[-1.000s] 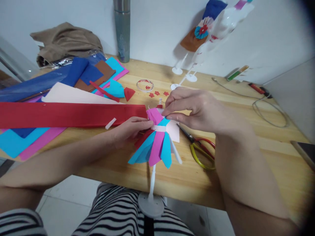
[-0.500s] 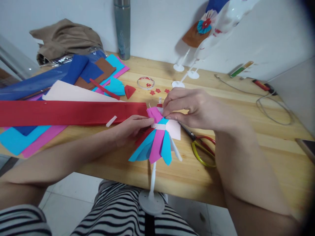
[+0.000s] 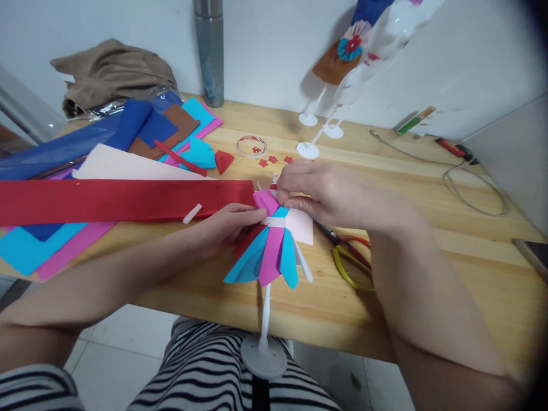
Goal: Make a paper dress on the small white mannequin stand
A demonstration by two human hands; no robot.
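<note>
A doll-sized dress (image 3: pixel 274 245) of cyan, magenta, red and white paper-like strips hangs on a small figure with a white stand (image 3: pixel 264 354). A white band (image 3: pixel 274 221) circles its waist, with the strips flaring below. My left hand (image 3: pixel 233 222) is closed on the dress's left side, thumb at the band. Thumb and fingers of my right hand (image 3: pixel 312 191) pinch the upper edge of the bodice, partly hiding it. Behind the dress lies a pale pink square (image 3: pixel 302 225). Scissors (image 3: pixel 351 262) with red and yellow handles rest beside my right wrist.
A long red strip (image 3: pixel 128 201) and coloured sheets (image 3: pixel 180 125) cover the left side. Toward the back are small red flowers (image 3: pixel 273 160), a clear ring (image 3: pixel 252 146), a bottle (image 3: pixel 209 57) and dressed figures on stands (image 3: pixel 307 149). A cable (image 3: pixel 449 182) lies right.
My right hand has shifted slightly left along the bodice's upper edge, still pinching. My left hand keeps its hold at the waist. The whole view has moved a little.
</note>
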